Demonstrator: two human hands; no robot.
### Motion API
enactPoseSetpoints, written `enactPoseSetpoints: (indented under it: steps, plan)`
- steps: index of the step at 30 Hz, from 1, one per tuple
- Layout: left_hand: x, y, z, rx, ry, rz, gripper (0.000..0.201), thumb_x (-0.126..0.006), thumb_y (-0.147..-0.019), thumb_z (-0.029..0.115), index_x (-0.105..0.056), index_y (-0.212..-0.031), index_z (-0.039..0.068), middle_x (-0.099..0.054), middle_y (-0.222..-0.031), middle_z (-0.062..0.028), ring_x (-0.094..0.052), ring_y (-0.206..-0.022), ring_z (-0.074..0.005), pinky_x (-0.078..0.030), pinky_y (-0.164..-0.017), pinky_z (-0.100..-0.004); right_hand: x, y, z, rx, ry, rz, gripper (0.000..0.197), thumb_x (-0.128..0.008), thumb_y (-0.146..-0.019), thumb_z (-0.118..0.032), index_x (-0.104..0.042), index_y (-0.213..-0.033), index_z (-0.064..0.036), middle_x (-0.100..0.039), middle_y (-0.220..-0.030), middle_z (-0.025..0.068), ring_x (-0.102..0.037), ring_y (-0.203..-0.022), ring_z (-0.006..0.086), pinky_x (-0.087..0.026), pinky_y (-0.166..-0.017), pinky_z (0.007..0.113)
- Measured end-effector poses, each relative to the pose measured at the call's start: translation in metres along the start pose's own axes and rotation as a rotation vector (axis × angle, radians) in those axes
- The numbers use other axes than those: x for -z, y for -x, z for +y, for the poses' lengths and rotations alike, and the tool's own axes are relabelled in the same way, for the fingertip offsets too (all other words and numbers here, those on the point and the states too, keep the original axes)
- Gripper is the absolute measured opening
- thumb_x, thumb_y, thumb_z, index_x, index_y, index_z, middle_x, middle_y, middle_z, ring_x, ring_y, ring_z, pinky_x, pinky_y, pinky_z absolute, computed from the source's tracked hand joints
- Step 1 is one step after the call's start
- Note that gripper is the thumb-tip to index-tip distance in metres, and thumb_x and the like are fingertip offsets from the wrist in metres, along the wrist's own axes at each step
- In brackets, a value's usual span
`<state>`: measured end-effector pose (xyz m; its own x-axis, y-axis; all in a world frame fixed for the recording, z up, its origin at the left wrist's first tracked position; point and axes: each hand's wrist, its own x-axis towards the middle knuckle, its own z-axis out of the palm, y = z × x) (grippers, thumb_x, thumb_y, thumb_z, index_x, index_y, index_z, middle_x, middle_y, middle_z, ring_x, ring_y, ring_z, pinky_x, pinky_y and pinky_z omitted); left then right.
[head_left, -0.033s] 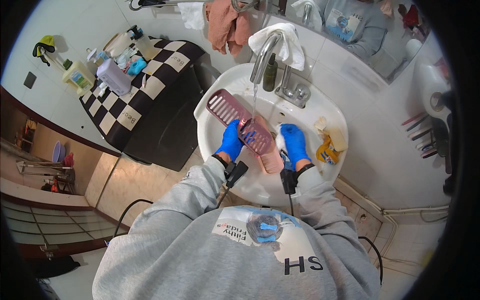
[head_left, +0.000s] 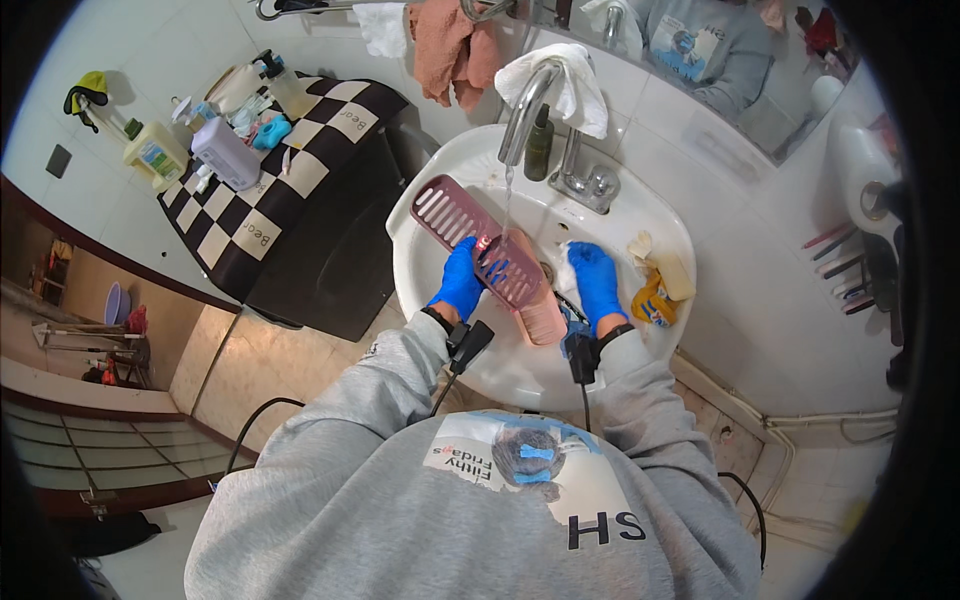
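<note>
Nearest my camera, a grey printed sweatshirt (head_left: 400,520) leads down to two forearms, each wearing a black boxy device strapped at the wrist, as I look over a bathroom washbasin from afar. The left hand (head_left: 460,283), in a blue glove, is clamped on a long, round-ended mauve plastic piece (head_left: 476,218) pierced with rows of slots, its blue fingers showing through the openings; the piece lies tilted over the basin's left and middle. Beneath its lower end sits a lighter pink slotted piece (head_left: 543,325). The right hand (head_left: 594,285), gloved in the same blue, is curled beside a small white item (head_left: 567,270), though I cannot tell whether its fingers have closed on it. Around both hands spreads the white ceramic washbasin (head_left: 425,265), with a crumpled yellow-and-blue wrapper (head_left: 652,300) and a pale yellow block (head_left: 678,278) on its right. Above, a thin stream of water (head_left: 508,200) drops from a curved chrome faucet (head_left: 522,125) draped with a white cloth (head_left: 580,95), a dark green bottle (head_left: 538,150) just beside it. Farther left, a black-and-cream checked cover (head_left: 215,245) bears a lavender plastic bottle (head_left: 226,155). A terracotta towel (head_left: 450,50) hangs on the wall behind.
</note>
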<state>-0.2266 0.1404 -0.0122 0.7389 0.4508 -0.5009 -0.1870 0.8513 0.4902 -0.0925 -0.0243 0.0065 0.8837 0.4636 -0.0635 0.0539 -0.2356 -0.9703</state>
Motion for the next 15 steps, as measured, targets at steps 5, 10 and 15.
enactPoseSetpoints:
  steps: [5,10,15]
  plan:
    - [-0.007,-0.002,-0.008,-0.001,-0.050,-0.013,0.032,-0.044,-0.089,0.030,-0.050,-0.111,0.008,-0.053,-0.111,-0.0127,-0.053,-0.099,-0.0329,-0.045,-0.085,-0.0463,-0.009,-0.010,-0.007,-0.016,-0.111,-0.232,0.025,-0.062,-0.082,-0.015,-0.061,-0.102,-0.0013,-0.065,-0.089,0.0088,-0.060,-0.078,0.0153,-0.048,-0.069,0.028]
    - [-0.018,-0.004,-0.020,-0.055,0.013,-0.067,0.031,-0.046,-0.089,0.028,-0.050,-0.112,0.006,-0.056,-0.109,-0.0132,-0.055,-0.098,-0.0310,-0.045,-0.085,-0.0453,-0.039,0.002,0.017,0.353,0.811,-0.113,0.025,-0.053,-0.084,-0.026,-0.057,-0.096,-0.0044,-0.061,-0.090,0.0194,-0.058,-0.083,0.0393,-0.047,-0.073,0.045]
    - [-0.024,0.002,-0.025,-0.149,0.048,-0.040,0.032,-0.046,-0.090,0.026,-0.049,-0.114,0.005,-0.056,-0.111,-0.0126,-0.055,-0.100,-0.0293,-0.046,-0.084,-0.0424,-0.030,0.000,0.032,0.043,0.894,-0.111,0.037,-0.044,-0.088,-0.039,-0.055,-0.096,-0.0039,-0.063,-0.080,0.0175,-0.061,-0.075,0.0370,-0.047,-0.067,0.044]
